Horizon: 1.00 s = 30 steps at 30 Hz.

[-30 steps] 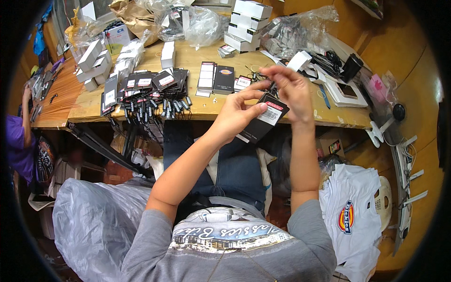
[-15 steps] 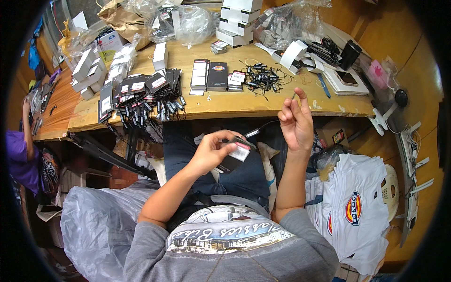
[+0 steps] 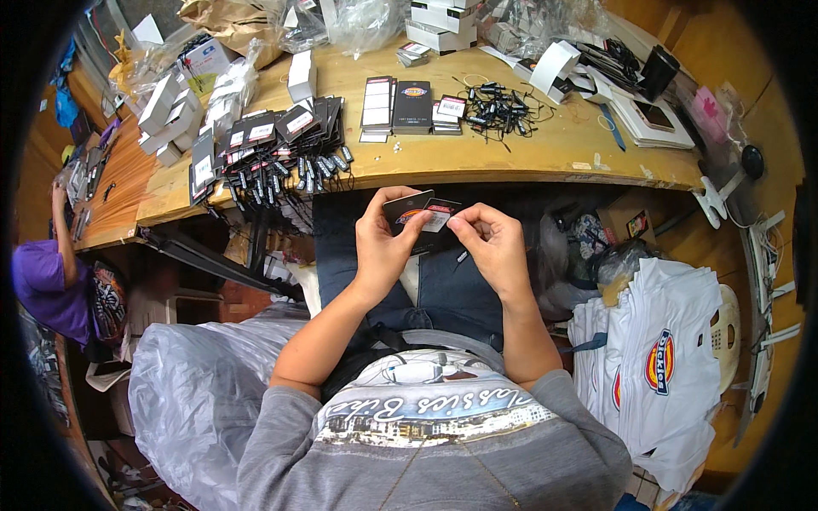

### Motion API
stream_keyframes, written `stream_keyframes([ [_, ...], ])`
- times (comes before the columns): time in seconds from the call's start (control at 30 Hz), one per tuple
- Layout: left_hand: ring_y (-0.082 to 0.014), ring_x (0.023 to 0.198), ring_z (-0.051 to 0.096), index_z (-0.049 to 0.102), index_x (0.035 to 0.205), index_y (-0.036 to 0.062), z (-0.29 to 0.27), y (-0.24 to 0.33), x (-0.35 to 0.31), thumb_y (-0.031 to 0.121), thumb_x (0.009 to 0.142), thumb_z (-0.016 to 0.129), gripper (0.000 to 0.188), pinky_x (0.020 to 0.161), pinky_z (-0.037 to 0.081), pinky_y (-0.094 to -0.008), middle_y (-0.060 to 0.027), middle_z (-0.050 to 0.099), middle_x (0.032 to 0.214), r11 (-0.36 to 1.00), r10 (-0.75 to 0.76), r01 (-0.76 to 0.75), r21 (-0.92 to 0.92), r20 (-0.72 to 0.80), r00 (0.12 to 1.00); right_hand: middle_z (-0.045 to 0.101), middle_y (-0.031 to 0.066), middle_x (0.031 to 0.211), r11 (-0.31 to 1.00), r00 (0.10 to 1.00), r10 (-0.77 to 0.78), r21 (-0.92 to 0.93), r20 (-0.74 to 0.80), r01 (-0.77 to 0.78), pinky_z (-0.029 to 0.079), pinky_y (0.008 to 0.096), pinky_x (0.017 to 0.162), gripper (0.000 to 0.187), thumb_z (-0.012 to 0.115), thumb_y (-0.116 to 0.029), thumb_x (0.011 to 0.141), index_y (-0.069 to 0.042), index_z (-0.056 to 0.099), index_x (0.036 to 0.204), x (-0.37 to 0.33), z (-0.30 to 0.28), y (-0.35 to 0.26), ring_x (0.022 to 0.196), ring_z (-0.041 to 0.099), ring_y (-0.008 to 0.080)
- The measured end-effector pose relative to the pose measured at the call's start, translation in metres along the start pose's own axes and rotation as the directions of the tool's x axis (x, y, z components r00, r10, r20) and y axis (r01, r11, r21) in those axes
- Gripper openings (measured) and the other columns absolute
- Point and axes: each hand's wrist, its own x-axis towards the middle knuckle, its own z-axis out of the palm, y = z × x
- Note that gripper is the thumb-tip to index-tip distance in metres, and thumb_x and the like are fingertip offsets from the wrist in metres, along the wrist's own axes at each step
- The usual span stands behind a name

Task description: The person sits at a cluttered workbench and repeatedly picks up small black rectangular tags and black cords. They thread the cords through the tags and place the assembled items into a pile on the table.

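My left hand (image 3: 381,243) grips a black hang tag (image 3: 407,204) together with a smaller tag (image 3: 438,217) that has a white label and red band, thumb across the front. At the smaller tag's right edge, my right hand (image 3: 496,251) is closed in a pinch. The thin cord end between those fingertips is too small to make out clearly. A black cord tab (image 3: 462,255) hangs just below, between my hands. Both hands are above my lap, near the table's front edge.
On the wooden table (image 3: 545,162) lie a pile of corded tags (image 3: 264,140), stacked black cards (image 3: 413,106), small labelled tags (image 3: 448,109) and tangled black cords (image 3: 503,111). White boxes (image 3: 439,38) stand behind. White shirts (image 3: 652,366) lie right; another person's purple sleeve (image 3: 43,277) shows left.
My right hand has come down and left from its raised position to the tags' edge. My left hand has lifted the tags toward the table, turning their fronts up. The view has shifted slightly.
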Motion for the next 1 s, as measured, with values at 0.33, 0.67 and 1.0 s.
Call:
stream_keyframes([
  [0.33,-0.0159,0.068,0.06,0.051,0.085,-0.0011,-0.005,0.01,-0.001,-0.005,0.068,0.058,0.019,0.058,0.046,-0.0223,-0.0109,0.059,0.075,0.953,0.206,-0.227,0.198,0.119,0.971,0.05,-0.0036,0.061,0.968,0.997,0.024,0.247,0.072,-0.041,0.027,0.0138,0.044,0.005,0.057,-0.004,0.074,-0.001,0.054,0.072,0.002,0.001,0.009,0.051,0.038,-0.0006],
  [0.67,-0.0261,0.064,0.057,0.05,0.087,0.0004,-0.012,0.01,0.004,-0.011,0.065,0.053,0.025,0.055,0.045,-0.0285,-0.0127,0.056,0.074,0.822,0.4,-0.498,0.276,0.344,0.85,0.049,-0.0024,0.06,0.904,0.996,0.067,0.419,0.052,-0.082,0.023,0.0138,0.041,0.005,0.055,-0.004,0.075,0.0,0.053,0.073,0.003,0.009,0.009,0.048,0.036,-0.0002],
  [1.0,-0.022,0.073,0.06,0.046,0.091,-0.0001,-0.02,0.015,0.006,-0.007,0.072,0.05,0.021,0.056,0.045,-0.0244,-0.0144,0.059,0.076,0.959,0.022,-0.086,0.269,0.234,0.972,0.049,0.0049,0.065,0.907,0.918,-0.386,-0.224,-0.097,0.357,0.037,0.0174,0.042,0.005,0.055,0.004,0.07,0.004,0.05,0.068,-0.005,0.013,-0.011,0.051,0.049,0.0068],
])
